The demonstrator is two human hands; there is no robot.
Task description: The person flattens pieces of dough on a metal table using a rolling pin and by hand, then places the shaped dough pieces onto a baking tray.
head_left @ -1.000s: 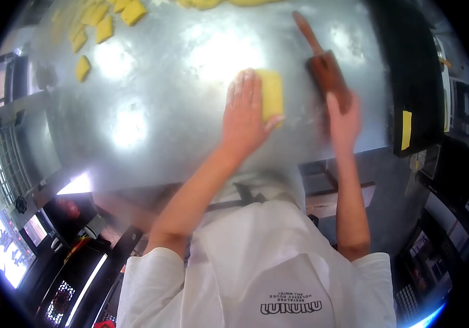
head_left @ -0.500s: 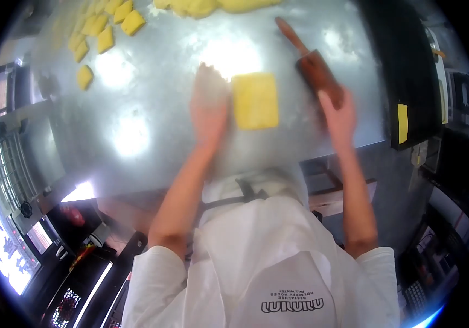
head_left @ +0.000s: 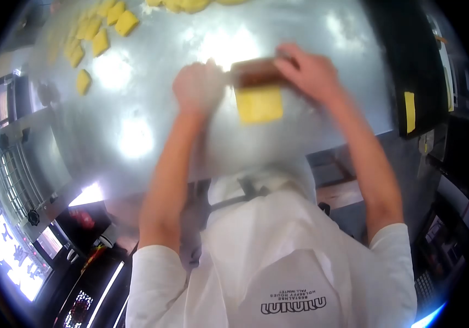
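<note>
A brown wooden rolling pin (head_left: 256, 73) lies crosswise over the far part of a flat yellow dough sheet (head_left: 260, 106) on the metal worktop (head_left: 158, 147). My right hand (head_left: 310, 72) is closed round the pin's right end. At the pin's left end, my left hand (head_left: 198, 86) is curled round the handle, somewhat blurred. The near part of the dough shows below the pin.
Several small yellow dough pieces (head_left: 100, 42) lie at the far left of the worktop. More yellow dough (head_left: 190, 4) sits at the far edge of view. A black surface with a yellow strip (head_left: 410, 112) borders the worktop on the right.
The rolling pin has swung from upright at the right to crosswise over the dough. My left hand left the dough sheet, moved left and closed on the pin's other end.
</note>
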